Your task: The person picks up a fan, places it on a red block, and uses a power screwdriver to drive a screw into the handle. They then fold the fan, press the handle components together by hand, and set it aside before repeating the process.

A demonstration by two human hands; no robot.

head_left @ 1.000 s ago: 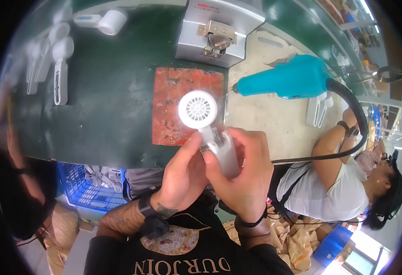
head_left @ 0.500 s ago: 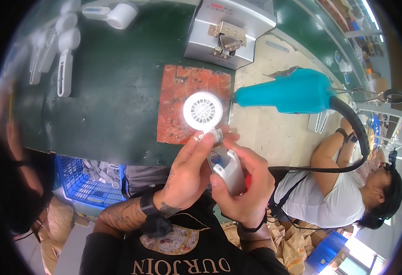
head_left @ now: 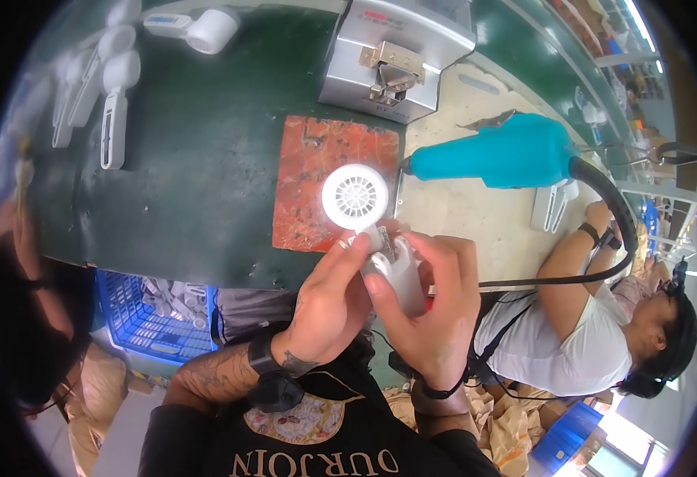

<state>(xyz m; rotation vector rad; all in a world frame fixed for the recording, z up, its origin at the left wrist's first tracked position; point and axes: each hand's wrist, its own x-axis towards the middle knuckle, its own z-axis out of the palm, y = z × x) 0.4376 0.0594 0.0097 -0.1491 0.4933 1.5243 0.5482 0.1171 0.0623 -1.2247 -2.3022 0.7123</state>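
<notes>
Between my hands is a white handheld fan with a round slotted head [head_left: 355, 197], held over a worn red board [head_left: 304, 171]. My left hand [head_left: 326, 298] is closed, thumb and fingers pinching the fan's neck just below the head. My right hand [head_left: 448, 306] wraps round the white handle casing [head_left: 402, 285], its two-pronged open end close against the neck. Whether the two parts are fully seated I cannot tell. My fingers hide the lower casing and part of the joint.
A teal power tool [head_left: 491, 155] with a black cord hangs at right. Behind the board stands a silver box machine [head_left: 400, 63]. Several white fans [head_left: 114, 119] lie at far left. A blue basket [head_left: 157, 338] of parts is below the green table's edge; a co-worker [head_left: 563, 334] is at right.
My right hand has brought the casing up against the fan's neck. The blue wires that showed in the gap are now hidden. The fan head has shifted slightly right and nearer.
</notes>
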